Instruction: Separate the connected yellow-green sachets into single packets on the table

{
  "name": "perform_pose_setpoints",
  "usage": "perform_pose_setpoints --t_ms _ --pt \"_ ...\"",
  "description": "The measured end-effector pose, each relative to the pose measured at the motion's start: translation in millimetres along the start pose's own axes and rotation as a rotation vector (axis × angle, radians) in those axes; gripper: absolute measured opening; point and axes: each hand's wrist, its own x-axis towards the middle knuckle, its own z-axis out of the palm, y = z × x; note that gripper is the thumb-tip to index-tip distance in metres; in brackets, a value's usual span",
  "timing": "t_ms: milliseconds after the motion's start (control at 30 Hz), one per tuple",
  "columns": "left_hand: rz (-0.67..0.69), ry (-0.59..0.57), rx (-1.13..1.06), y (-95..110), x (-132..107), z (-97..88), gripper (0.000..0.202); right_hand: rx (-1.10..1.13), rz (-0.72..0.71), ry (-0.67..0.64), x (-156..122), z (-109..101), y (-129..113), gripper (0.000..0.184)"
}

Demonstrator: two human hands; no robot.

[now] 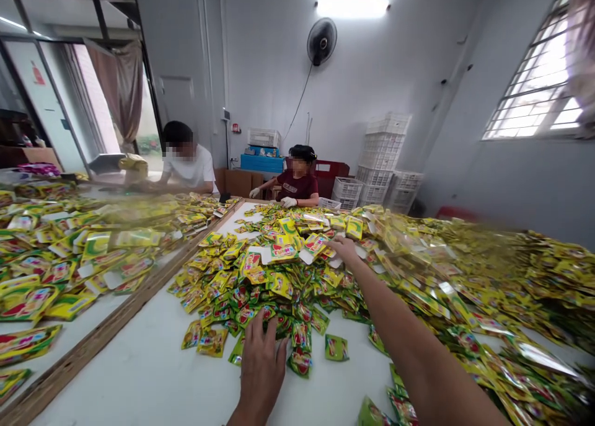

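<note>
My left hand [263, 351] is low over the white table, fingers apart, its fingertips at the near edge of a heap of small green and yellow sachets [279, 286]. Nothing shows in its grasp. Farther off, my right hand [344, 250] reaches across the heap with fingers stretched out. Its fingertips are at the right end of a small yellow printed box [316, 244] with a white flap; whether they touch it is unclear. Another yellow box [282, 252] lies just to the left. A single green sachet [336, 348] lies apart, right of my left hand.
A wooden strip [134, 299] divides the table; more yellow packs [51, 277] lie left of it. A large mound of packs [525, 277] spreads on the right. Two people sit at the far side, one wearing white gloves [289, 201]. White crates [383, 147] stand stacked behind.
</note>
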Motion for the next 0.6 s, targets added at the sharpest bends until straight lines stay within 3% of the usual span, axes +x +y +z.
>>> perform_pose_setpoints --t_ms 167,267,400,500,567,600 --pt "-0.023 -0.035 -0.048 6 2 -5.9 0.032 0.158 -0.069 -0.105 -20 7 -15 0.039" --pt "-0.053 -0.027 -0.082 11 5 -11.0 0.042 0.225 -0.117 -0.164 -43 16 -27 0.037" --pt "-0.096 0.032 -0.164 17 13 -24.1 0.061 0.267 -0.14 -0.263 -83 40 -48 0.034" --pt "-0.114 0.07 -0.214 16 19 -31.1 0.07 0.238 -0.193 -0.414 -117 54 -68 0.033" --pt "-0.161 0.072 -0.221 14 20 -31.2 0.071 0.151 -0.307 -0.451 -147 50 -87 0.034" --pt "-0.183 0.068 -0.218 13 19 -30.2 0.07 0.109 -0.38 -0.4 -164 42 -99 0.031"
